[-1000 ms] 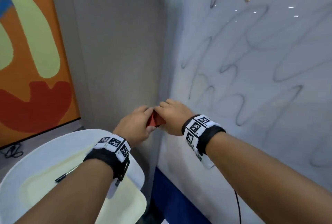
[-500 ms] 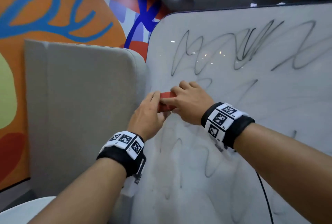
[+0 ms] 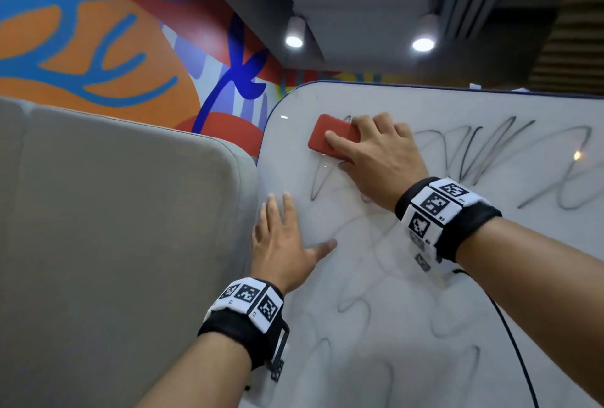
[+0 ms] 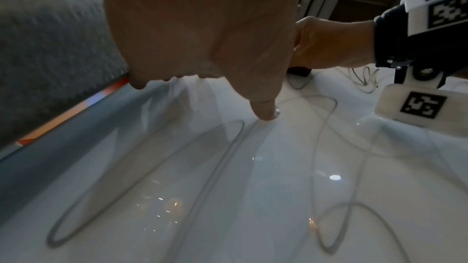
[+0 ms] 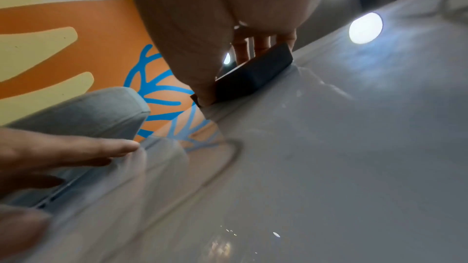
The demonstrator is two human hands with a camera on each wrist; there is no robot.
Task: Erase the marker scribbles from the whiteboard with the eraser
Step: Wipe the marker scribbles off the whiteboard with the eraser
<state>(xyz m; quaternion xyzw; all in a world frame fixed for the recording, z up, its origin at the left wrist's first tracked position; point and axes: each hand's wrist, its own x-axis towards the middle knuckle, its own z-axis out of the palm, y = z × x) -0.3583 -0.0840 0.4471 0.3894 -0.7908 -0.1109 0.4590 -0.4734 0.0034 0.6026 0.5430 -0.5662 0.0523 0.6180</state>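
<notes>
A red eraser [image 3: 328,136] lies flat against the whiteboard [image 3: 425,309] near its upper left corner. My right hand [image 3: 376,152] grips the eraser, with fingers over its back and the thumb along its lower edge. In the right wrist view the eraser [image 5: 253,75] looks dark and its felt touches the board. My left hand [image 3: 284,244] rests flat on the board's left edge below it, fingers straight and spread. Black marker scribbles [image 3: 490,159] run to the right of the eraser, and fainter loops [image 4: 152,177] cover the lower board.
A grey padded partition [image 3: 114,228] stands directly left of the board. Behind it is a wall painted orange and blue [image 3: 81,31]. Ceiling lights [image 3: 423,44] shine above. A black cable [image 3: 513,342] hangs from my right wristband in front of the board.
My left hand let go of the eraser and dropped flat onto the board's left edge. My right hand carried the eraser up to the upper left corner. The view tilted upward.
</notes>
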